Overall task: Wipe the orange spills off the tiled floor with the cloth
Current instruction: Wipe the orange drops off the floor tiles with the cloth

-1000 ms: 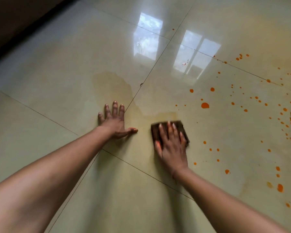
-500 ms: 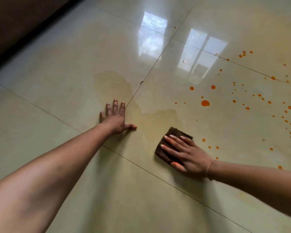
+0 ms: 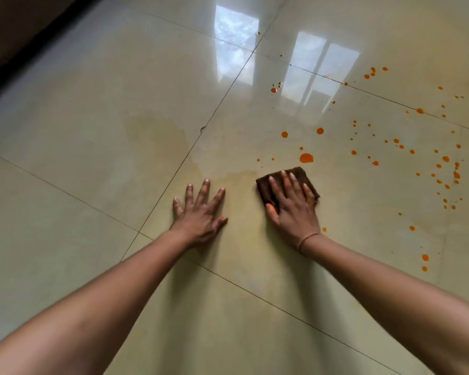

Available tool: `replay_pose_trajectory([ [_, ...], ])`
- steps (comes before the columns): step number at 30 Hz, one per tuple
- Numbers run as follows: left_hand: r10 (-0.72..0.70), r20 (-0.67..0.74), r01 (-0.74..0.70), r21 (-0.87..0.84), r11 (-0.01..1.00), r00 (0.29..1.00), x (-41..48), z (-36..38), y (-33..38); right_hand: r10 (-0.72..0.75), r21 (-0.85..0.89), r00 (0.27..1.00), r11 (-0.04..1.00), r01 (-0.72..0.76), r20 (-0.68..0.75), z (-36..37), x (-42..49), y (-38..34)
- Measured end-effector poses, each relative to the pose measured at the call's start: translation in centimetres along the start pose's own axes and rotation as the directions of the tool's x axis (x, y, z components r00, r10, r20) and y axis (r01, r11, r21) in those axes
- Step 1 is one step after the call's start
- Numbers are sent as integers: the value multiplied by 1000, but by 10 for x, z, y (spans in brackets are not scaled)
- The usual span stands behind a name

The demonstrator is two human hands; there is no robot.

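Cloth [image 3: 303,176] is pressed by right hand [image 3: 293,212], grip flat, beside orange spills [image 3: 306,158]; left hand [image 3: 201,212], grip splayed, is planted on floor [image 3: 92,117] for support.

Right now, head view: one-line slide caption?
Right hand presses brown cloth flat beside orange spills; left hand braces on tiled floor.

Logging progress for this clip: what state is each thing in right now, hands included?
cloth: folded, flat on the floor under the right hand.
right hand: fingers straight, pressing the cloth.
left hand: flat on the floor, fingers spread, holding nothing.
spills: many orange drops unwiped, beyond and right of the cloth.
floor: glossy, with a yellowish wet smear left of the cloth.
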State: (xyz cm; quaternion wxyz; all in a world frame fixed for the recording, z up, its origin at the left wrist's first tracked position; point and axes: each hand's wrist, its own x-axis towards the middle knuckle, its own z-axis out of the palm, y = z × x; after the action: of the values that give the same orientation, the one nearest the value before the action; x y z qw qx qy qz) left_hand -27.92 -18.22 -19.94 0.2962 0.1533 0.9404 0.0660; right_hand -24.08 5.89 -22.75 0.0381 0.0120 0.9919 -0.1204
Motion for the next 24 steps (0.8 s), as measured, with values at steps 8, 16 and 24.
replay_pose_trajectory([
  [8, -6, 57, 4, 31, 1000, 998, -1, -9, -2, -312, -10, 950, 950, 312, 15, -2, -9, 13],
  [16, -23, 125, 14, 73, 997, 992, 8, -19, -1, -537, -37, 835, 838, 544, 120, -1, -1, -9],
  [24, -62, 147, 50, 83, 995, 987, 10, -28, -5, -542, -45, 816, 827, 561, 202, -1, 11, -20],
])
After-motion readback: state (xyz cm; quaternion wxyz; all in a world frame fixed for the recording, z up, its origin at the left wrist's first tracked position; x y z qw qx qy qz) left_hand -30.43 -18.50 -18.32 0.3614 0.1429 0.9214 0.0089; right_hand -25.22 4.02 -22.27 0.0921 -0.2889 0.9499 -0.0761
